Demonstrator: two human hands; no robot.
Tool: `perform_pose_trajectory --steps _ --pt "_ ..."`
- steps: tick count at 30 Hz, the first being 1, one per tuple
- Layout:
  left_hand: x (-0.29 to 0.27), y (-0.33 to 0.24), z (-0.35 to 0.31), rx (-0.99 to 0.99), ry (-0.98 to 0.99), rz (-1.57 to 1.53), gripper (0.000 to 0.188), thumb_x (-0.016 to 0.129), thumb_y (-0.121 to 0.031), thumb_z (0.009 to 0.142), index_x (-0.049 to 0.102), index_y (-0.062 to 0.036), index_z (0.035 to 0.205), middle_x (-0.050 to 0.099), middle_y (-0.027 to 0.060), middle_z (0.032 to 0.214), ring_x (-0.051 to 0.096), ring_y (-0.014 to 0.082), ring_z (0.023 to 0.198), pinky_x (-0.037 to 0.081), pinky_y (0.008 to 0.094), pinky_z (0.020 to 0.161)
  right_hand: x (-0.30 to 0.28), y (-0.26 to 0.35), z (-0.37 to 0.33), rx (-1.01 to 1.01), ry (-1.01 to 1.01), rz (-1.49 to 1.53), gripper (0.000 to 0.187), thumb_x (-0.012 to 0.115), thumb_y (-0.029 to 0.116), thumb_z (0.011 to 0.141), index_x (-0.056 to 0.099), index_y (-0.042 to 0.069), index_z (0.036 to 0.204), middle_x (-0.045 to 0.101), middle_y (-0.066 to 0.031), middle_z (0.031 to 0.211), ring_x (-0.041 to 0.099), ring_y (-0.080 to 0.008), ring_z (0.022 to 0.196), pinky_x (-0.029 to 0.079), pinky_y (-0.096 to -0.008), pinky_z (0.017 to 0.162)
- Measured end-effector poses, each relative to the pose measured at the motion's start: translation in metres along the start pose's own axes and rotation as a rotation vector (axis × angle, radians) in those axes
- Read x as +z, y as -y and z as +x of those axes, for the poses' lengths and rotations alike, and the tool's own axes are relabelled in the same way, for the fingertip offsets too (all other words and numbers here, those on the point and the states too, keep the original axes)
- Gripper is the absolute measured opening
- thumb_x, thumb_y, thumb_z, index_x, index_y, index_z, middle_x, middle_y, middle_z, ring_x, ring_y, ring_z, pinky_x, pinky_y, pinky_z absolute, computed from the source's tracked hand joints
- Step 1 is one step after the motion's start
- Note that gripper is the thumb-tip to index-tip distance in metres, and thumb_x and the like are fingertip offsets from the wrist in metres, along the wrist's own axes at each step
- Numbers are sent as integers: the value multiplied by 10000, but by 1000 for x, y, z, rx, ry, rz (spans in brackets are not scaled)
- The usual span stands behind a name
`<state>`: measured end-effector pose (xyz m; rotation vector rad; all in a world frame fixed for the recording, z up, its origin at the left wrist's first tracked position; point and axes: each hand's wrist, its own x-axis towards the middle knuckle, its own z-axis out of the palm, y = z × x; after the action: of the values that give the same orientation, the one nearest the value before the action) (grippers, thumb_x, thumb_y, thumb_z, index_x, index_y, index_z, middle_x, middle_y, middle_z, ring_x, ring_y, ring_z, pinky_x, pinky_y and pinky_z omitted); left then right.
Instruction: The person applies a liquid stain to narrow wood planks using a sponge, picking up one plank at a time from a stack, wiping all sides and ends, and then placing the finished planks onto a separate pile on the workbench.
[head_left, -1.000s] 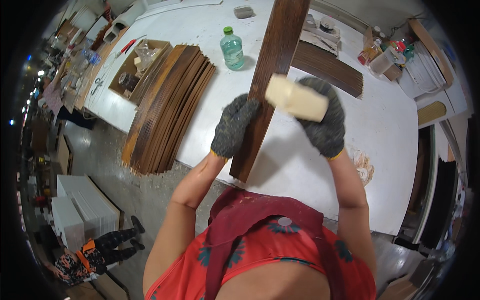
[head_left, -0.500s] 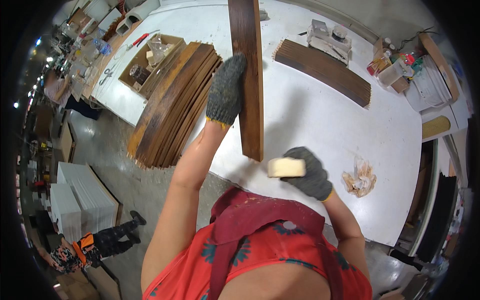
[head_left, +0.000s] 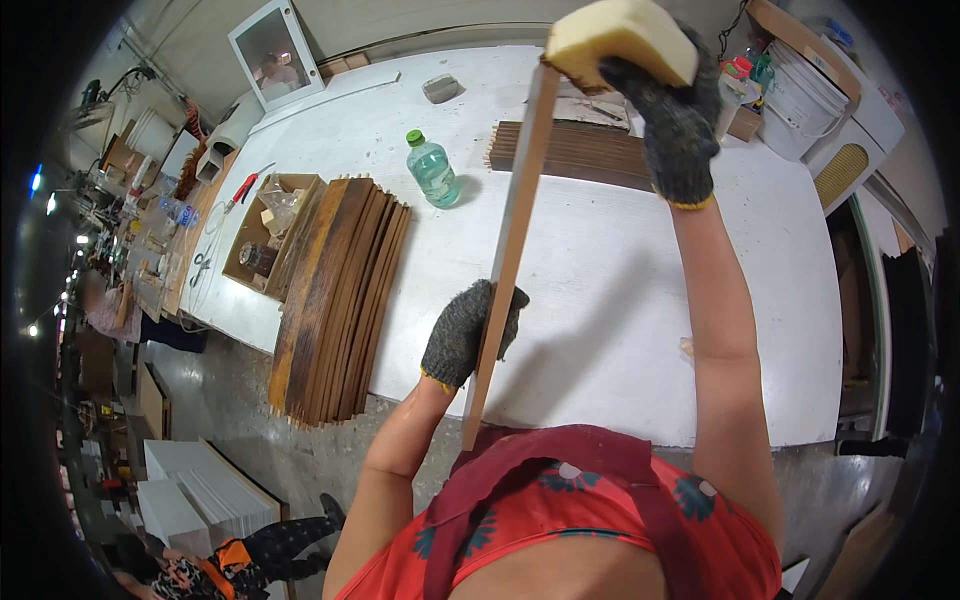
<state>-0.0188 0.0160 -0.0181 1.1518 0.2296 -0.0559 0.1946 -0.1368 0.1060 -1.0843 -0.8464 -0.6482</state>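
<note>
In a dark knitted glove, my left hand [head_left: 462, 332] is closed around a long wooden slat [head_left: 515, 225] near its lower end. The slat is tilted up off the table, its narrow pale edge facing me. My right hand [head_left: 680, 130], gloved the same way, grips a thick cream sponge [head_left: 622, 42] with a brownish underside. That sponge is at the slat's far upper end and seems to touch it. A stack of dark brown slats [head_left: 335, 300] lies to the left of my left hand. Beyond the held slat lies another group of brown slats [head_left: 575, 155], partly hidden by my right hand.
On the white table [head_left: 600, 330] stand a green-capped clear bottle [head_left: 432, 172] and a cardboard box [head_left: 240, 270] of small items. Red-handled pliers [head_left: 245, 187] lie beyond. White buckets [head_left: 800, 100] stand at the far right. A person in an orange vest [head_left: 235, 553] is at lower left.
My right hand has carried the sponge from the slat's near end up to its far end. The slat is now turned edge-on and tilted. My view has shifted, bringing the bottle into sight.
</note>
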Motion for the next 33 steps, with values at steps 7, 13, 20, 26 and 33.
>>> perform_pose_trajectory --steps 7,13,20,26,33 --pt "-5 1 -2 40 15 227 485 342 -452 933 545 -15 870 460 22 565 411 108 434 297 222 361 18 3 -34 196 219 -112 483 744 92 702 489 31 1108 593 -74 1023 589 -179 927 523 -299 815" --pt "-9 -7 8 -36 -65 31 424 437 -427 906 565 -24 870 497 21 572 441 109 429 326 225 371 22 16 -121 506 394 14 562 787 142 649 483 44 1112 566 -76 1073 556 -186 984 460 -310 882" --pt "-28 -22 40 114 -92 -325 492 450 -444 902 535 39 946 470 12 611 453 113 491 340 226 410 29 67 -204 580 814 31 449 752 132 656 535 70 1045 574 -101 993 561 -273 931 452 -345 822" --pt "-51 -30 66 236 -78 -389 476 445 -443 904 540 23 921 479 19 610 440 113 464 326 218 392 24 90 -222 493 954 124 380 718 155 675 563 68 1010 580 -107 967 554 -293 891 439 -363 799" --pt "-50 -54 63 355 -103 -420 355 475 -325 914 549 22 918 485 34 648 439 115 496 359 225 408 3 99 -235 778 962 142 453 758 140 645 546 57 1037 582 -101 977 579 -253 878 464 -336 778"
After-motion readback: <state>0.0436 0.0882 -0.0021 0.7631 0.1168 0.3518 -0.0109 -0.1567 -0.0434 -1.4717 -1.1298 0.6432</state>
